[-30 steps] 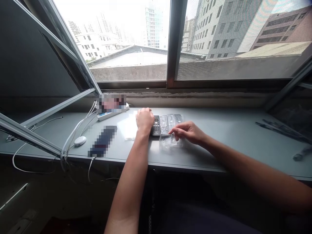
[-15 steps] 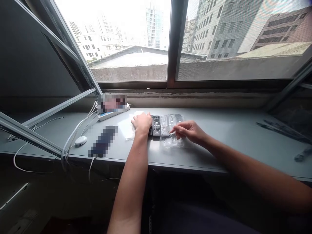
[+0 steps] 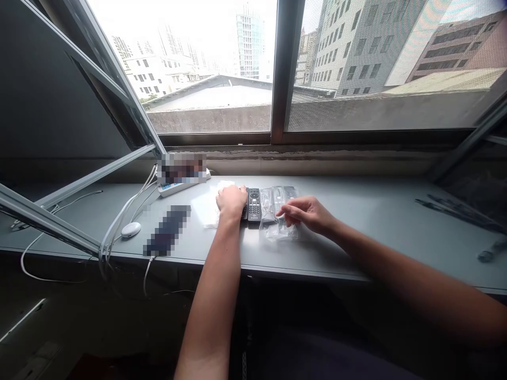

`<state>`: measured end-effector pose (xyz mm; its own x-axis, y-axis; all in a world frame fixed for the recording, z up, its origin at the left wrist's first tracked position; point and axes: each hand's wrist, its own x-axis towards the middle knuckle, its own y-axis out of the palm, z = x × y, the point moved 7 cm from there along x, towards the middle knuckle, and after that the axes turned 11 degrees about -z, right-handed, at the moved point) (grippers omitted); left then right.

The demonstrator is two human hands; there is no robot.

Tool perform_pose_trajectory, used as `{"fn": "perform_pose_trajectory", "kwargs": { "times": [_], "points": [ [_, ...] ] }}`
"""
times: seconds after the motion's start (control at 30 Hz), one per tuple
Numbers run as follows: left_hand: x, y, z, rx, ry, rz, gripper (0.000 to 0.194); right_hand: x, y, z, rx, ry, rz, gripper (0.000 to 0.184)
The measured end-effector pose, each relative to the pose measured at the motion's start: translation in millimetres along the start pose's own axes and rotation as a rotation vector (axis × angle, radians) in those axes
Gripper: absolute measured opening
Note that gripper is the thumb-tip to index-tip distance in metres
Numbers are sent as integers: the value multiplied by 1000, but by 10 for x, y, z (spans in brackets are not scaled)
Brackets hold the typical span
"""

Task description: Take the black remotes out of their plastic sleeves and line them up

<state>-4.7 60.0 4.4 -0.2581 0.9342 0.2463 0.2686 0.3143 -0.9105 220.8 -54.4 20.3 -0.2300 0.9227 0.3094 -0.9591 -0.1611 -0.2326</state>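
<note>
Black oblong plastic remotes (image 3: 254, 206), x2 visible, side by side mid-desk on grey flat desktop (image 3: 368, 240). L→R: white round plastic puck (image 3: 131, 229); pixelated dark slab (image 3: 168, 229); L hand (image 3: 232, 200) palm-down, partly over L remote, grip can't tell; clear crinkled plastic bag (image 3: 269, 212) w/ dark contents, beside R remote; R hand (image 3: 307, 212) over bag, fingers curled, pinch on film can't tell. Risks: sideways L-hand push could skew remotes; R fingers snagging loose film could drag bag + contents.
</note>
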Motion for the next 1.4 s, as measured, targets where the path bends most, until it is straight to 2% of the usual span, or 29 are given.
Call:
{"fn": "perform_pose_trajectory", "kwargs": {
  "times": [0.7,1.0,1.1,1.2,1.27,1.4],
  "points": [
    [3,63,-25,8,43,17,59,5,-4,-40,22,15,-1,49],
    [-17,-57,-48,-77,29,-66,55,-1,-12,-55,5,41,-7,50],
    [-8,-146,-136,-251,135,-147,45,1,-16,-56,4,33,-13,49],
    [-18,-249,-258,-650,250,-191,43,16,-40,-72,-3,19,-54,47],
    [-32,-277,-333,-976,273,-127,46,36,-70,-78,-20,-14,-98,41],
    [-93,-256,-472,-1464,211,124,57,67,-130,-27,-102,-169,-175,35]
  ]
}}
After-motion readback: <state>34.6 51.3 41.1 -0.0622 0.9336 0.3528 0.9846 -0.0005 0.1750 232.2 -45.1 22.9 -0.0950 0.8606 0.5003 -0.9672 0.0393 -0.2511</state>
